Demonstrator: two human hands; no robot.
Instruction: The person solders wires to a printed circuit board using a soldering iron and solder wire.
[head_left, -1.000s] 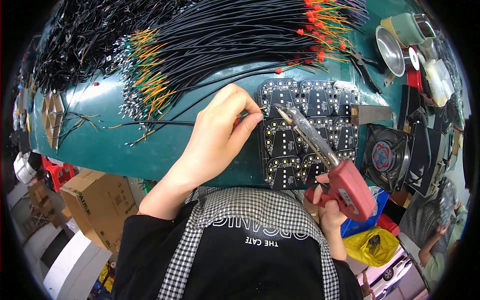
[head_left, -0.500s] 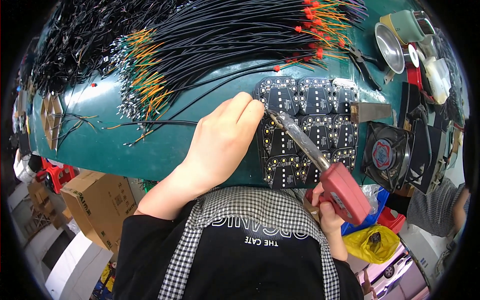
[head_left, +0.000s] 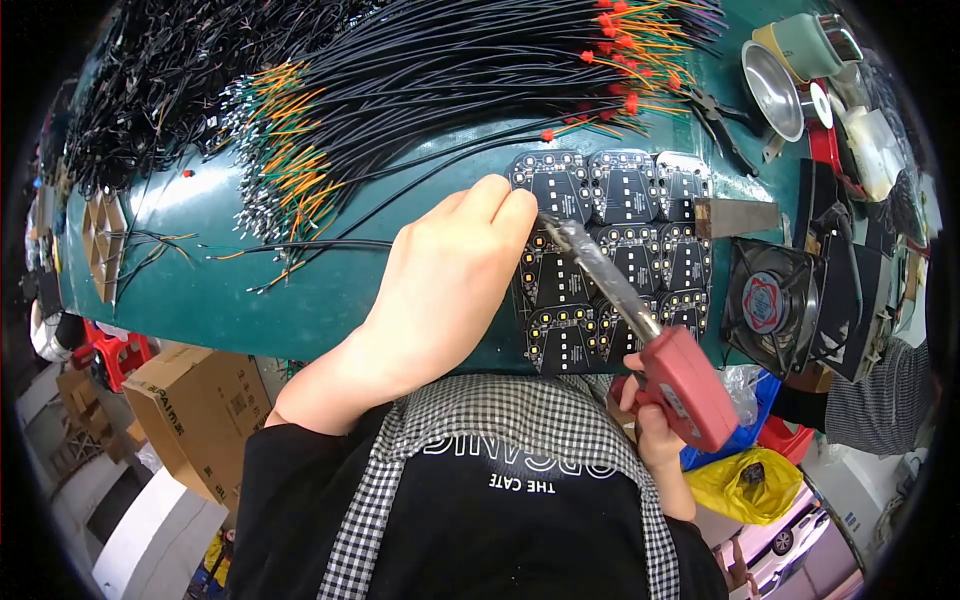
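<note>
My left hand (head_left: pixel 450 275) is closed in a pinch over the upper left of a panel of black circuit boards (head_left: pixel 628 275) dotted with small light squares. A black cable (head_left: pixel 345 244) with stripped coloured ends runs from the left into that hand; its other end is hidden behind my fingers. In my right hand (head_left: pixel 655 430), below the panel, is a red soldering gun (head_left: pixel 688 385). Its long barrel slants up and left across the boards, and the tip is close beside my left fingertips. Whether the tip touches a board cannot be made out.
Bundled black cables (head_left: pixel 450 90) with orange ends cover the table's far side. Right of the panel are a metal block (head_left: pixel 738 218), a fan (head_left: pixel 770 300), pliers (head_left: pixel 722 130) and a metal bowl (head_left: pixel 772 90). A cardboard box (head_left: pixel 200 415) stands lower left, a yellow bag (head_left: pixel 735 490) lower right.
My left fingertips and the soldering gun's tip have shifted slightly right and up over the panel. A finger of my right hand has moved up along the gun's handle.
</note>
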